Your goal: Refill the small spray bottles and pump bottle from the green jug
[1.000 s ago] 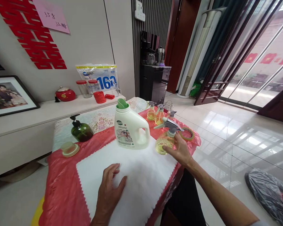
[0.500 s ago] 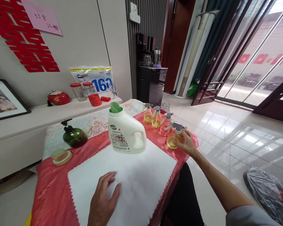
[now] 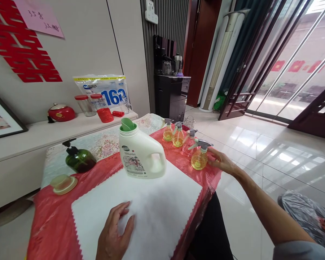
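Observation:
My left hand (image 3: 114, 233) lies flat, fingers apart, on a white cloth (image 3: 151, 209) spread over a red plastic table cover (image 3: 56, 224). My right hand (image 3: 222, 161) rests open at the table's right edge, just right of a small spray bottle (image 3: 199, 156) with yellow liquid and a grey trigger. That bottle stands upright at the near end of a row with three similar spray bottles (image 3: 178, 136). A white detergent jug (image 3: 140, 151) with a green spout stands at the cloth's far edge.
A green pump bottle (image 3: 78, 159) and a small lid-like dish (image 3: 62, 183) sit on the table's left. Behind is a white shelf (image 3: 29, 135) with jars, a red pot and a bag. Shiny tiled floor (image 3: 273, 151) lies to the right.
My right hand carried the yellow spray bottle from the cloth's right corner to the row of bottles, set it down and let go. My left hand stayed on the cloth.

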A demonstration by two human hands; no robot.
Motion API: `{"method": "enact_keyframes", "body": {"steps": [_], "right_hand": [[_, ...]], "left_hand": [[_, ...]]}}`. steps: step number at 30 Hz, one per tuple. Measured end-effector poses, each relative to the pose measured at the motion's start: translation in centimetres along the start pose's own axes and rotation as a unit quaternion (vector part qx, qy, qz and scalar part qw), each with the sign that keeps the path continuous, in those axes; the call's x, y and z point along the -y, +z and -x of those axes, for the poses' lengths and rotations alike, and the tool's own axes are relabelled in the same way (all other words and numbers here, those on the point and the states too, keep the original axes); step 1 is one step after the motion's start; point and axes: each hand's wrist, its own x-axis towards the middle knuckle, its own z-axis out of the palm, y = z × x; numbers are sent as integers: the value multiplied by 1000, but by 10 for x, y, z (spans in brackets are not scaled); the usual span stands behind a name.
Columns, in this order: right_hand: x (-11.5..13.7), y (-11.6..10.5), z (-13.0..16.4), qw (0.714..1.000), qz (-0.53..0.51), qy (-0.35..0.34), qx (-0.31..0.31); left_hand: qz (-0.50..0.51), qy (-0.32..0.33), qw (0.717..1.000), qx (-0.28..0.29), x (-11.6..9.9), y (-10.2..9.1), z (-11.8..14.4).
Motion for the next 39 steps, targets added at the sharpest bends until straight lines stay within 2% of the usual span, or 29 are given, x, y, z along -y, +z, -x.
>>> {"method": "enact_keyframes", "body": {"steps": [2,5,9,15,21,29,32,39], "right_hand": [[-10,-5,-2,995,49,77,-46],[-24,-5,-8,966,132,201,-99],[-33,3,-18,935,201,280,-85],[-40,5,-33,915,252,311,-48],[-50,2,-44,906,276,317,-52],[-53,-3,-49,907,269,316,-68],[-49,-6,-48,910,258,317,-71],[-45,1,-48,917,232,317,-64]], "left_hand": [[5,-11,1000,-3,-4,0,0],[10,-21,1000,-13,-8,1,-1],[10,-35,999,-6,-9,1,0],[5,-44,999,-2,-7,0,0],[7,-38,999,-8,-7,0,-1],[-2,-12,1000,-2,-3,-2,-4],[1,-21,1000,-15,-6,-1,-4],[-2,-27,999,-22,-12,3,-1]]}}
